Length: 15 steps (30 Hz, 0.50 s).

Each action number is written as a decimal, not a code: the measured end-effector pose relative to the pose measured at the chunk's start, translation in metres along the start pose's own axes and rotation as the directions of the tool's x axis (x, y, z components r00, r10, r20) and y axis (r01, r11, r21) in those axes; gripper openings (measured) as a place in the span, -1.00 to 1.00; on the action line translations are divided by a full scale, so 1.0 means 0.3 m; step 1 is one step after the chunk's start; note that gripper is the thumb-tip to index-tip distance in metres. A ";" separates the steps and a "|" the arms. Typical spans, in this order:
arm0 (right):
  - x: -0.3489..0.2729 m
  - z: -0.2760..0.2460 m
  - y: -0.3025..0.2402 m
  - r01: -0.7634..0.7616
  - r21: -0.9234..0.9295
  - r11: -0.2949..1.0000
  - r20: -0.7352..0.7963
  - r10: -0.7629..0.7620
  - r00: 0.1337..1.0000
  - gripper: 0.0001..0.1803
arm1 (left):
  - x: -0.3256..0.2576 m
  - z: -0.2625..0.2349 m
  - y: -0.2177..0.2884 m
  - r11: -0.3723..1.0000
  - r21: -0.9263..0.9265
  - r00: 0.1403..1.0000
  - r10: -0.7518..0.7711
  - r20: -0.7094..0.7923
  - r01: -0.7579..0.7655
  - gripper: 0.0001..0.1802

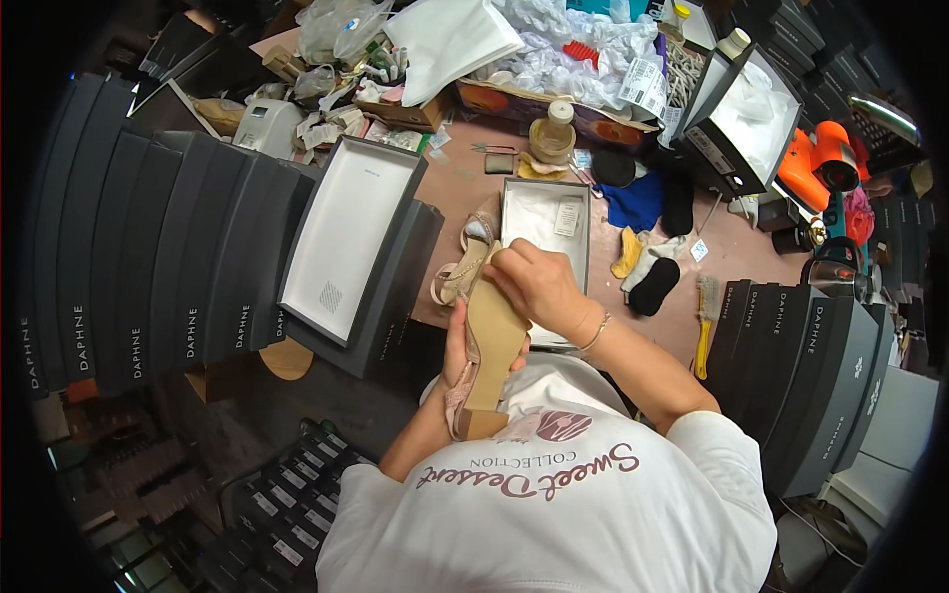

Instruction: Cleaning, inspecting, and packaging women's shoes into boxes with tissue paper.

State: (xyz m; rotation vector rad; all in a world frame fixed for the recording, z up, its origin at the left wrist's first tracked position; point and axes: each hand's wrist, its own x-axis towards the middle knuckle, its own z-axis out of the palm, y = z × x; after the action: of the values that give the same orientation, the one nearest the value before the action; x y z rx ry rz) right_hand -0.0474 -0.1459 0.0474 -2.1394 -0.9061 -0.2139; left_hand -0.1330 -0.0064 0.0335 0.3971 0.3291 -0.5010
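My left hand (456, 344) is wrapped round a beige block-heeled sandal (496, 329), its sole turned up and its heel toward me. My right hand (542, 286) presses its closed fingers against the toe end of the sole. Something small and yellowish shows at those fingertips, too hidden to name. Just beyond the toe is another pinkish strappy sandal (461, 272), partly covered by the held one. An open shoebox (588, 212) with white paper inside lies behind my right hand.
Dark shoeboxes (163, 247) line the left, with an open white-lined lid or box (346, 237) on top. More boxes (801, 366) stand at right. A yellow-handled brush (705, 331), a black pad (653, 287), a blue cloth (633, 202) and a glue bottle (552, 140) lie or stand on the table.
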 end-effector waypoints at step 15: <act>0.054 0.083 -0.031 -0.069 -0.048 0.996 0.168 0.076 0.983 -0.91 | -0.030 -0.045 0.009 0.988 0.125 0.992 0.101 -0.077 -0.091 -0.19</act>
State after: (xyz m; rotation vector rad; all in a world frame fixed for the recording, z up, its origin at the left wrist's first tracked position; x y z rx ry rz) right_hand -0.0452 -0.1150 0.0430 -2.2516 -0.9250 -0.0145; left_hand -0.1419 0.0055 0.0261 0.5503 0.3594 -0.4116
